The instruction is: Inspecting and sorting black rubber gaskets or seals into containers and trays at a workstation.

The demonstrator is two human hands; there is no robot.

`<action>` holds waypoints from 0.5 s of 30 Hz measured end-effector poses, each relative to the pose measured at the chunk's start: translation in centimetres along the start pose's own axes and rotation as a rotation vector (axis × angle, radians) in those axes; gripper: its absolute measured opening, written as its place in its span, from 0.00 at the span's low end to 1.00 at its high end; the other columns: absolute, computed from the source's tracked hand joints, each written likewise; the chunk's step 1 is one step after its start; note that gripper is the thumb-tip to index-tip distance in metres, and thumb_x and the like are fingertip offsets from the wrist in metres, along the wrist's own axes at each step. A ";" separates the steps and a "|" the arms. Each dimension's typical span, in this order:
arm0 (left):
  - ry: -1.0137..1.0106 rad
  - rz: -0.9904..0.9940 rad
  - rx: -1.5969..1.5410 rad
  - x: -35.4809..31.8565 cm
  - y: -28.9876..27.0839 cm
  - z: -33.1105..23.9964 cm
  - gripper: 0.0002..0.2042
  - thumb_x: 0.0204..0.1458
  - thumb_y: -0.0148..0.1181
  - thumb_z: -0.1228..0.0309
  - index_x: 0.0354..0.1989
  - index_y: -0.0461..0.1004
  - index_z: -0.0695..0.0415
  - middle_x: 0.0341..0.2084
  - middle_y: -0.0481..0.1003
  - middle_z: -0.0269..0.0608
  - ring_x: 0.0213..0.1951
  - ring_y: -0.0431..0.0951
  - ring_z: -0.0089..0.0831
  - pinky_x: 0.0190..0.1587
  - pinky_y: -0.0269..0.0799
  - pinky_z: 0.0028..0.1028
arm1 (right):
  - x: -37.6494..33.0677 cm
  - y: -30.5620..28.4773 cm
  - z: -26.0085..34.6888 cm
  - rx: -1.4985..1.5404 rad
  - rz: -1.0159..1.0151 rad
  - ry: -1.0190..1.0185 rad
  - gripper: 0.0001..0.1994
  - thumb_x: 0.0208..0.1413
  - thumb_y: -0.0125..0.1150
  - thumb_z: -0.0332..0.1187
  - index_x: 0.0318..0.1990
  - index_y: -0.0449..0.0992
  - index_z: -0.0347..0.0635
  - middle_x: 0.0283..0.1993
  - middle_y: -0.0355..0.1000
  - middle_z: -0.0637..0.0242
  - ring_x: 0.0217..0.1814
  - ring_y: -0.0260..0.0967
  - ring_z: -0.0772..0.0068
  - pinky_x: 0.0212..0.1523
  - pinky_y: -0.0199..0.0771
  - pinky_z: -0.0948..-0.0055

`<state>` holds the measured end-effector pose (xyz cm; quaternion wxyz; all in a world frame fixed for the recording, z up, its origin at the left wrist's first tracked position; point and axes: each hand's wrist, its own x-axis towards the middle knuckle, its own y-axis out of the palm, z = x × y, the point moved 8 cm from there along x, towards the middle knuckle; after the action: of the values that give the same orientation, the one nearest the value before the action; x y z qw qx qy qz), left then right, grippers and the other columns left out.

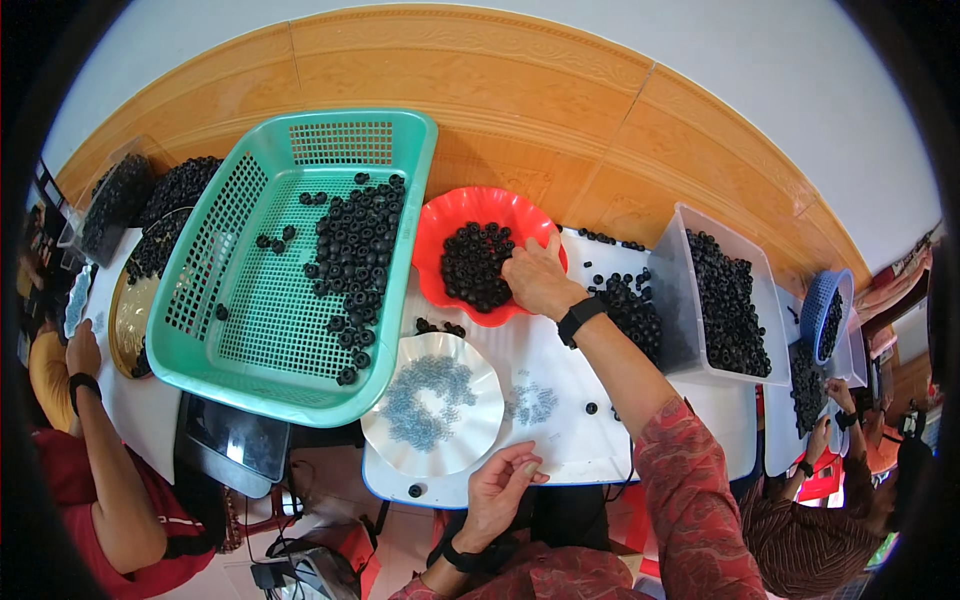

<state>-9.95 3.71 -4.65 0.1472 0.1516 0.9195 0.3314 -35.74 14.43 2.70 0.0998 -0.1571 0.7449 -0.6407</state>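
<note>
On the left, a green basket held black pieces. A lone black piece lay at the counter's near edge, where a nudge might have rolled it off. Right of the basket stood a white plate of small clear pieces. Farther off, a red bowl held more black pieces. The left hand hung half-curled, apparently holding nothing. The right hand was at the bowl's right side, fingers bent, tips hidden, its hold impossible to tell; pressing the rim could have tipped the bowl.
</note>
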 end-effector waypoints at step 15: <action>0.023 0.029 -0.001 0.1 0.0 0.1 0.13 0.59 0.51 0.80 0.53 0.68 0.65 0.38 0.74 0.40 0.38 0.76 0.24 0.46 0.77 0.28 | -4.6 -5.3 -2.6 0.218 -0.125 0.069 0.01 0.50 0.60 0.26 0.28 0.75 0.41 0.31 0.70 0.60 0.39 0.67 0.57 0.42 0.55 0.60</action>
<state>-10.00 3.78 -4.72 0.1318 0.1611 0.9187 0.3358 -31.79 17.80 8.11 0.0505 -0.1694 0.6624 -0.7280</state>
